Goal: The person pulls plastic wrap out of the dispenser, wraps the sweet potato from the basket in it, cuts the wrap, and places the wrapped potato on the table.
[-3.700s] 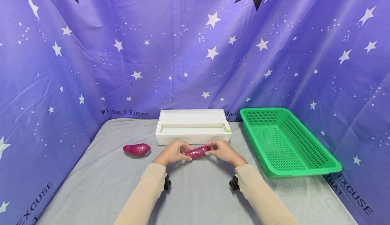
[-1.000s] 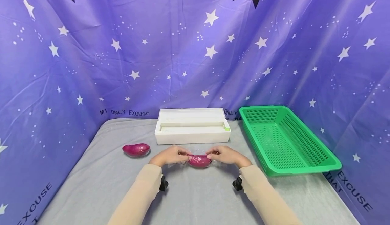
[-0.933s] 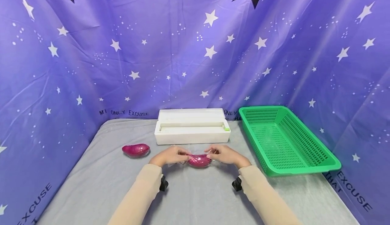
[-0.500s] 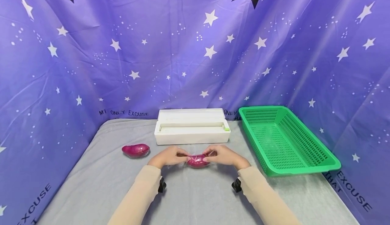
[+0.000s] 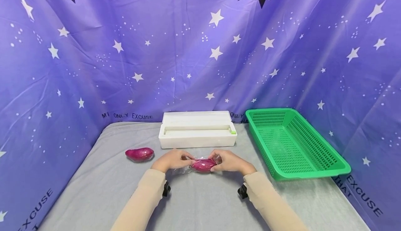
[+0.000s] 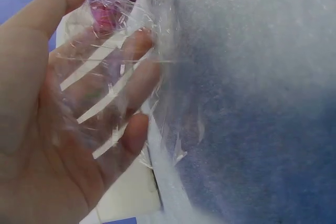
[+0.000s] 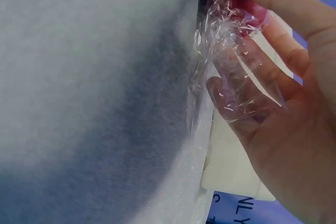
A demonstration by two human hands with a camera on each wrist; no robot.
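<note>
Between my two hands is a red-purple sweet potato (image 5: 203,165) loosely wrapped in clear cling film. My left hand (image 5: 173,160) pinches its left end with thumb and index finger. In the left wrist view a loose tail of cling film (image 6: 113,72) hangs across the fingers of that hand. My right hand (image 5: 230,161) holds the right end between thumb and fingers; crinkled film (image 7: 226,40) lies over its fingers in the right wrist view. A second sweet potato (image 5: 139,154), shiny with film, lies on the table to the left.
A white cling film dispenser box (image 5: 198,142) with its lid raised stands behind the hands. To the right is a green perforated basket (image 5: 272,154). Grey cloth covers the table (image 5: 200,203), and a purple star-printed curtain (image 5: 175,57) surrounds it.
The held sweet potato has come nearer the body and away from the box. Over the last half second, the right thumb has shifted down its right end and film spreads out at the left end.
</note>
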